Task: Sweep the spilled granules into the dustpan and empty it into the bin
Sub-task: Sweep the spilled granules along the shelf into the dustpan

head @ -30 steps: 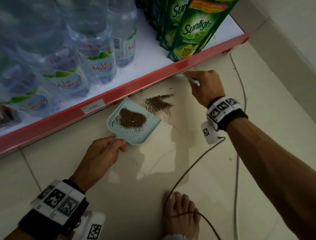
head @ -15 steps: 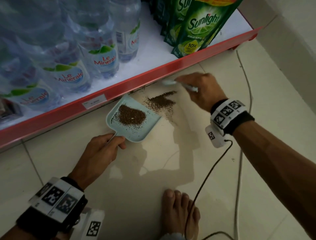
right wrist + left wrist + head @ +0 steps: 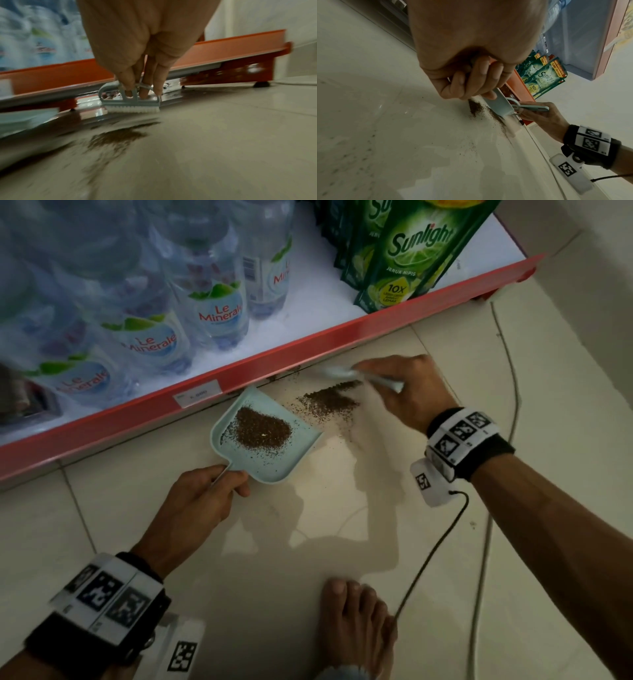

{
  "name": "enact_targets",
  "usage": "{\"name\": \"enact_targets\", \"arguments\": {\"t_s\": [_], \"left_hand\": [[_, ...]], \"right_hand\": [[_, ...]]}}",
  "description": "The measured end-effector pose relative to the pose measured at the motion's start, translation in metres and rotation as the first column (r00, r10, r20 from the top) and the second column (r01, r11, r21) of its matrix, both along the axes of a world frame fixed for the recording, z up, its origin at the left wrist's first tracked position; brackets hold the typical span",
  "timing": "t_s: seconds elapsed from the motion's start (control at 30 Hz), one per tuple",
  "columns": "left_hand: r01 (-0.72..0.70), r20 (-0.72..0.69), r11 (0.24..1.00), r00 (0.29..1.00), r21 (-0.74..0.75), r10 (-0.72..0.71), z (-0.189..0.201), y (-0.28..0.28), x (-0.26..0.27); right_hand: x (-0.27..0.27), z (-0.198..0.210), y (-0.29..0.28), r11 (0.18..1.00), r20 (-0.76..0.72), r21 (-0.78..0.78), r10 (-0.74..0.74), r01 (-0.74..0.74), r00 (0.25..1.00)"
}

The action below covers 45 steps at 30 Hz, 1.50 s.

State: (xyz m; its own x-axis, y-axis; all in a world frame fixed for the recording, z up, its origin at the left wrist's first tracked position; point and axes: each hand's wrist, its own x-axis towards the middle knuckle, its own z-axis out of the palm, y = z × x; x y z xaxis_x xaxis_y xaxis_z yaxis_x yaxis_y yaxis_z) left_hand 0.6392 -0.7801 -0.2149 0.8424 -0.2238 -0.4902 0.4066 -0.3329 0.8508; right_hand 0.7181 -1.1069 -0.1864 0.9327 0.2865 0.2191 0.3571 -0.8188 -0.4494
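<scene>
The dustpan (image 3: 294,455) is showing pale mint green, with dark brown granules (image 3: 262,429) heaped in it and more of the same brown lying on the cream, glossy floor tiles (image 3: 239,559); the brush (image 3: 131,103) is matching the pan's grey-green, with white bristles. The shelf (image 3: 308,344) is showing a red front edge and white top, carrying clear bottles (image 3: 219,302) labelled blue, white and red, and dark green pouches (image 3: 411,251) with white lettering and yellow patches. Both wrists are wearing black bands (image 3: 493,453) with black-and-white square patterns.

The left hand (image 3: 471,81) grips the pale dustpan (image 3: 498,106) on the floor (image 3: 402,135); brown granules (image 3: 481,109) lie beside it, the right hand (image 3: 544,116) beyond holding a brush (image 3: 530,107).
</scene>
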Motion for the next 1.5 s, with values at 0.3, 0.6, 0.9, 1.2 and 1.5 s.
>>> {"name": "enact_targets", "arguments": {"t_s": [0.3, 0.6, 0.9, 1.2, 1.5], "left_hand": [[-0.075, -0.043, 0.996, 0.996, 0.039, 0.077, 0.005, -0.003, -0.011], [-0.133, -0.042, 0.990, 0.990, 0.047, 0.135, 0.011, -0.001, -0.028], [-0.083, -0.065, 0.993, 0.994, 0.085, 0.088, 0.008, 0.016, -0.028], [-0.098, -0.057, 0.994, 0.993, 0.047, 0.101, 0.004, 0.028, -0.025], [-0.074, -0.054, 0.997, 0.996, 0.022, 0.075, -0.002, 0.039, -0.022]], "right_hand": [[0.026, -0.023, -0.004, 0.967, -0.146, -0.165, -0.217, 0.192, 0.965], [0.004, -0.004, -0.014, 0.967, 0.062, -0.088, -0.235, 0.239, 0.970], [0.056, -0.044, 0.033, 0.933, -0.110, -0.142, -0.348, 0.331, 0.931], [0.011, -0.001, 0.056, 0.922, -0.231, -0.072, 0.355, -0.379, 0.906], [0.027, 0.003, 0.008, 0.927, -0.090, -0.305, -0.255, 0.217, 0.963]]}}
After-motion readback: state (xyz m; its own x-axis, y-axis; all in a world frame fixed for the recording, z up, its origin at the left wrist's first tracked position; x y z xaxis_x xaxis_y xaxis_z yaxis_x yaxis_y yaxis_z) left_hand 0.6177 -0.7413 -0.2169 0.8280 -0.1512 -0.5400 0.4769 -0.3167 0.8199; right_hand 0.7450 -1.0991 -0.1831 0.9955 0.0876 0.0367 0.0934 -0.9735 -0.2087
